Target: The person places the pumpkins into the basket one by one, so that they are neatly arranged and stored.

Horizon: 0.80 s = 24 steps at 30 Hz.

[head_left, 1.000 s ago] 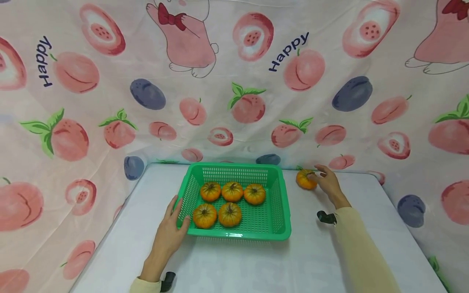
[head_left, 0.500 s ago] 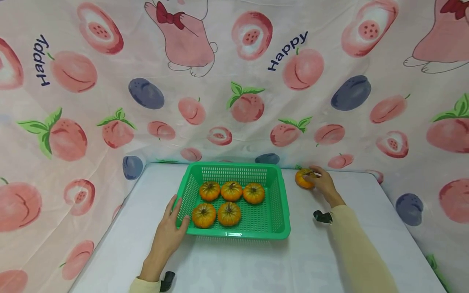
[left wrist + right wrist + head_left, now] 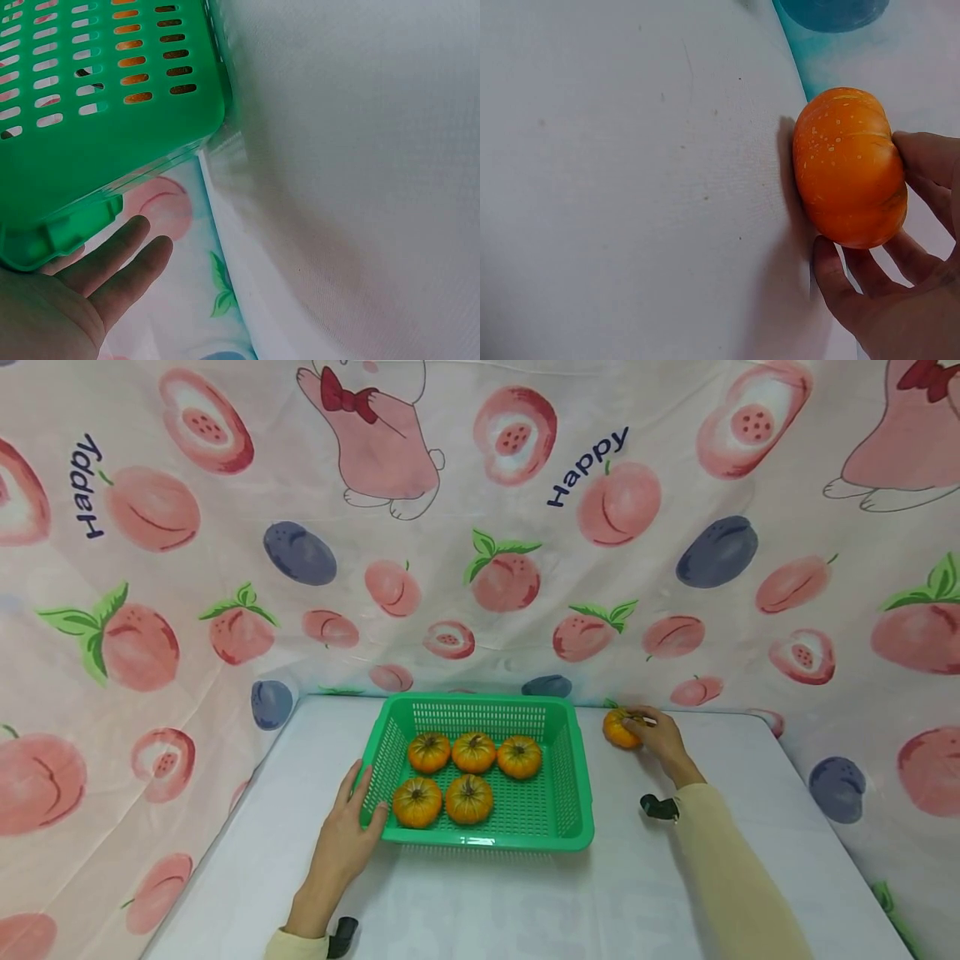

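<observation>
A small orange pumpkin (image 3: 621, 729) rests on the white table near its back edge, right of the basket. My right hand (image 3: 663, 743) holds it, with thumb and fingers curved about its side and top. In the right wrist view, the speckled pumpkin (image 3: 849, 169) touches the fingertips (image 3: 826, 251). A green plastic basket (image 3: 517, 841) contains several similar pumpkins (image 3: 470, 799) in two rows, stems up. Along its left rim lies my left hand (image 3: 347, 831), fingers straight and spread, thumb by the front corner. The left wrist view has these fingers (image 3: 124, 281) extended beside the rim.
White cloth covers the table (image 3: 495, 910). Behind and at both sides hangs a fruit-printed curtain (image 3: 450, 560), meeting the table's back edge close behind the loose pumpkin. A black wrist device (image 3: 660, 807) shows at the right sleeve.
My right hand has moved slightly left and closed in on the loose pumpkin, its fingers now around it. The left hand and the basket have stayed in place.
</observation>
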Each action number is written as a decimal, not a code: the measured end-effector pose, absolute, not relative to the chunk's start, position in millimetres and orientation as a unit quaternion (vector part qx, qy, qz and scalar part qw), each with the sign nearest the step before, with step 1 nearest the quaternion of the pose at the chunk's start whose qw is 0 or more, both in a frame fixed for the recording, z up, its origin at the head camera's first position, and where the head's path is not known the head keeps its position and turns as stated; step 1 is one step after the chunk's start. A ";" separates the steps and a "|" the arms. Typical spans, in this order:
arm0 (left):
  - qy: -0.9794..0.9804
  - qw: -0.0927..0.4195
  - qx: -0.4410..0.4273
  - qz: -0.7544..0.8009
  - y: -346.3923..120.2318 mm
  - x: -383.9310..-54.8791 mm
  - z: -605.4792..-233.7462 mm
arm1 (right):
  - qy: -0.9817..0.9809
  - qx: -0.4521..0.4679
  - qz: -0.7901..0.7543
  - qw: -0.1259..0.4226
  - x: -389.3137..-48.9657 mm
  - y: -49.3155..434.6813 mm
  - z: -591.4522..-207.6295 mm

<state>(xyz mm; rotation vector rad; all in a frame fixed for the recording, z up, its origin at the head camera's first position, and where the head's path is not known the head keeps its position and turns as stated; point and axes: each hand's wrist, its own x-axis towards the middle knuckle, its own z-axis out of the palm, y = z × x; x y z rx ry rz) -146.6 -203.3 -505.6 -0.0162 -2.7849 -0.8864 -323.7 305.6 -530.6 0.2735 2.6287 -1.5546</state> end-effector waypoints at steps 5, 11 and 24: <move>-0.947 0.110 -0.006 -0.301 -202.7 -146.8 -506.2 | 0.855 0.092 -0.509 0.040 -321.1 306.4 -530.8; -0.946 0.114 -0.008 -0.304 -202.1 -146.0 -506.4 | 0.858 0.088 -0.504 0.039 -313.9 306.9 -527.5; -0.943 0.117 -0.011 -0.310 -203.5 -145.9 -507.1 | 0.861 0.070 -0.504 0.015 -304.7 305.6 -516.9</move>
